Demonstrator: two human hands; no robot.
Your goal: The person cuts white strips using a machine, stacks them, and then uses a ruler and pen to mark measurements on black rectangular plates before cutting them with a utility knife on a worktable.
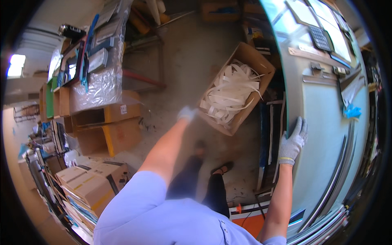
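My right hand (294,139), in a grey knit glove, rests with outstretched fingers on the edge of the glass-topped workbench (318,110). My left hand (187,114), also in a pale glove, hangs over the floor and is smeared by motion. It is beside the near left side of an open cardboard box (259,67); whether it touches the box I cannot tell. White curled strips (232,92) fill much of that box, which stands at an angle on the floor.
On the bench lie a calculator (320,38), a wooden ruler (318,57), a blue cloth-like item (352,111) and long dark strips (337,175). A plastic-covered table (98,90) with tools stands at left, above open cartons (108,136). Closed boxes (92,181) are stacked nearer.
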